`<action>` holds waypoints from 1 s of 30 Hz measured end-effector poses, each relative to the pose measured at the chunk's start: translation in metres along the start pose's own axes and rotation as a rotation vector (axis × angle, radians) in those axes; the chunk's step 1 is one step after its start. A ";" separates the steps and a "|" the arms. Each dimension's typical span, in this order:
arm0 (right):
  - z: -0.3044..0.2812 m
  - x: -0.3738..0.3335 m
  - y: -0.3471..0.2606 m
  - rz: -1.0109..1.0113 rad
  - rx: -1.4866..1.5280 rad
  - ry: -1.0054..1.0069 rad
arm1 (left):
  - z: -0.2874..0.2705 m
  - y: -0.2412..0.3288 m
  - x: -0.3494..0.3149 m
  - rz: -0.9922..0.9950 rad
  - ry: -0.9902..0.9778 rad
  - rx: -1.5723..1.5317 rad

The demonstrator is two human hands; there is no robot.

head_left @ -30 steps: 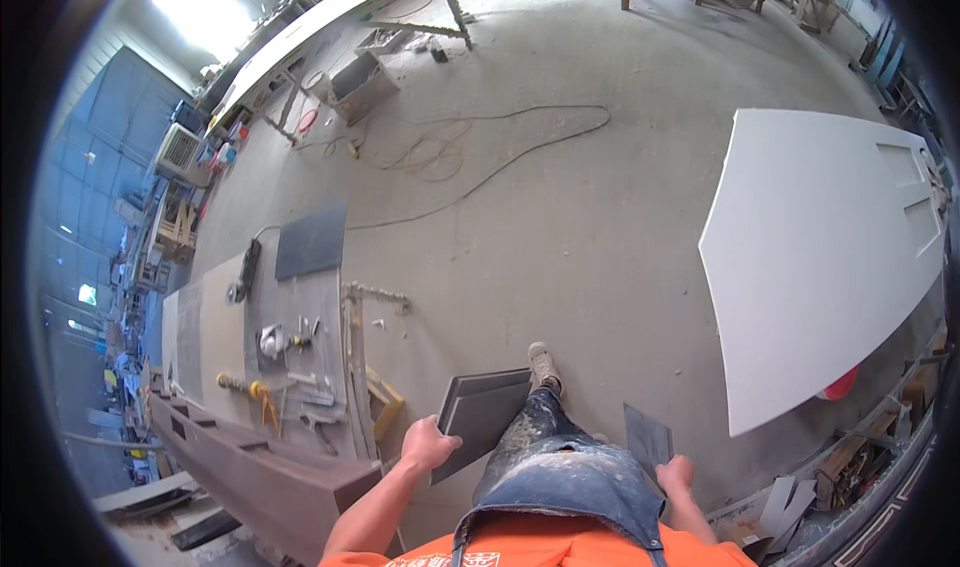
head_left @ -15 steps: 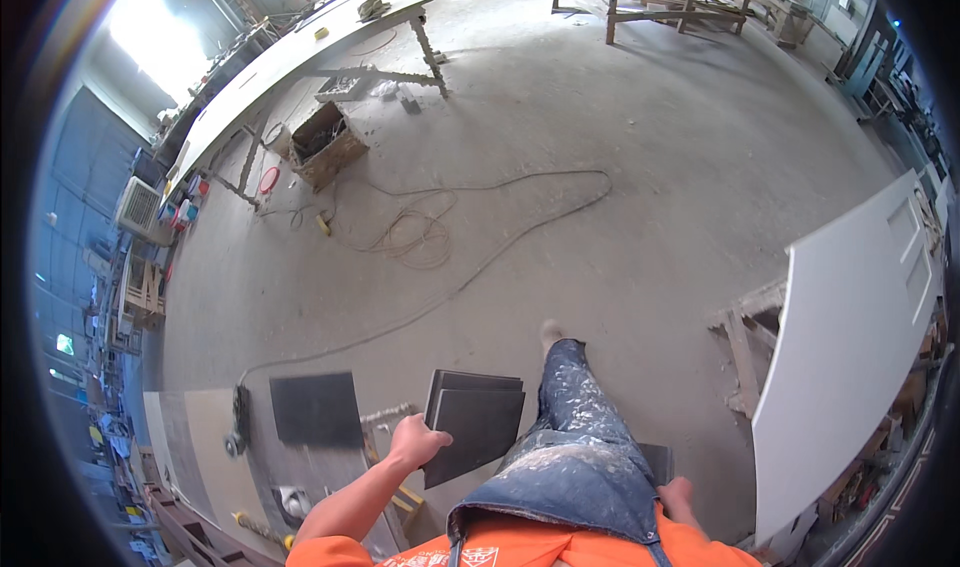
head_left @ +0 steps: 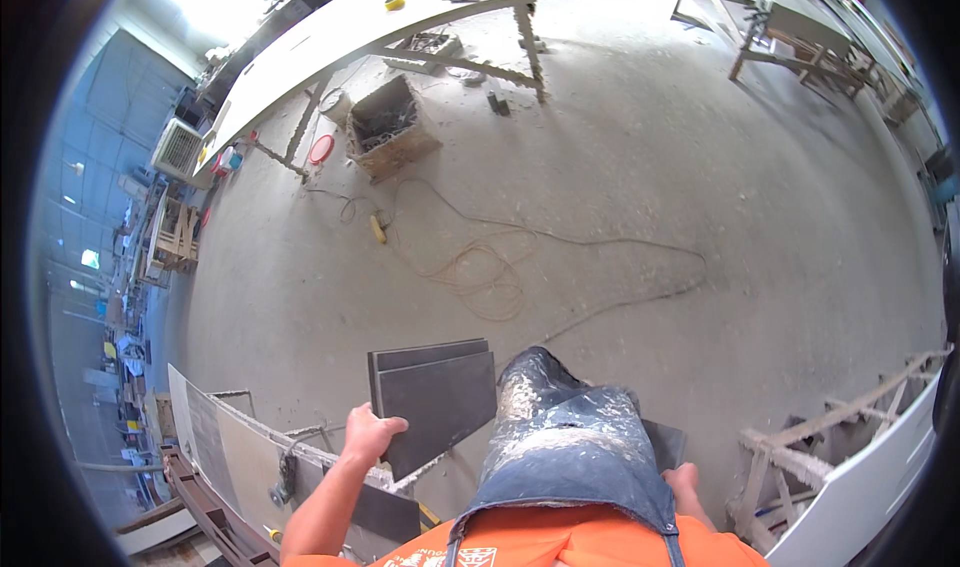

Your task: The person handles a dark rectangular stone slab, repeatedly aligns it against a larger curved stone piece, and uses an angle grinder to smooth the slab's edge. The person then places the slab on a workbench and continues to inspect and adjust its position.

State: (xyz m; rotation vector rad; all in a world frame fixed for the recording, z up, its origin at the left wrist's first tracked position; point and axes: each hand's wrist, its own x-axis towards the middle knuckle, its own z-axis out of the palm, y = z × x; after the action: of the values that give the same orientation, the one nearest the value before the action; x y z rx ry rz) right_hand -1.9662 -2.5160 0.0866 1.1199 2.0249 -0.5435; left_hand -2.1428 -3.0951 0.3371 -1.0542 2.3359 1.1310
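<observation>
My left hand is closed round the left edge of a few flat dark grey panels, pressed face to face and carried upright at my left side. Its thumb lies across the front face. By my right hip, my right hand grips another dark grey panel, mostly hidden behind my stained dark blue apron. Only a corner of that panel shows, so I cannot tell whether it is one or several.
A cable and a looped hose lie on the floor ahead. Beyond stand a box of scraps and a long white-topped table. A crusted frame with a white panel is at right. Low left, an angle grinder rests by another dark panel.
I have stepped forward and turned a little left. The table and scrap box now look nearer and farther right, while the white panel has dropped toward the lower right. Both hands keep their panels.
</observation>
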 end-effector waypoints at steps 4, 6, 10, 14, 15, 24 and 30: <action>-0.025 0.093 -0.120 -0.097 -0.041 0.118 | -0.049 0.111 0.086 0.079 0.003 0.155; -0.044 0.110 -0.188 -0.129 -0.053 0.221 | -0.076 0.163 0.126 0.091 -0.016 0.315; -0.071 0.154 -0.320 -0.195 -0.016 0.380 | -0.134 0.286 0.212 0.165 -0.112 0.569; -0.131 0.147 -0.468 -0.150 -0.062 0.290 | -0.184 0.392 0.293 0.184 -0.242 0.709; -0.140 0.150 -0.505 -0.145 -0.059 0.248 | -0.197 0.420 0.314 0.189 -0.265 0.732; -0.147 0.198 -0.794 -0.174 -0.150 0.126 | -0.309 0.627 0.477 0.359 -0.406 1.045; -0.153 0.176 -0.962 -0.174 -0.101 0.027 | -0.359 0.722 0.559 0.446 -0.357 1.100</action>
State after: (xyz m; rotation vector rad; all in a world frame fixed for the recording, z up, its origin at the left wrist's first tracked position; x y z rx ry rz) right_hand -2.9048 -2.8287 0.0564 0.9015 2.1609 -0.5085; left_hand -3.0475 -3.3462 0.6229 0.0603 2.3539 -0.0055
